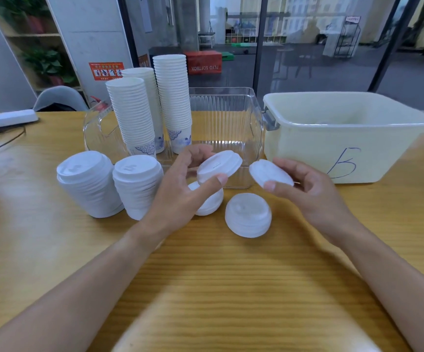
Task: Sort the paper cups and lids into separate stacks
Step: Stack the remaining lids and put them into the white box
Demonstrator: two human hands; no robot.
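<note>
Lids: one [218, 166] is pinched in the left hand [184, 191], another [270, 173] in the right hand [310, 189], both held above the wooden table [231, 288], hands slightly apart. Best nested squarely, rims aligned, before being added to the two lid stacks [111, 184] at left. Cup stacks [152, 105] are kept in a clear bin [231, 118]; a tub marked B [345, 138] and glass doors [307, 34] are noted behind.

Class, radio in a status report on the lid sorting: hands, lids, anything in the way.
Left hand holds one lid; right hand holds another lid. Two tall lid stacks at left, two short ones below hands. Nothing in the way.
</note>
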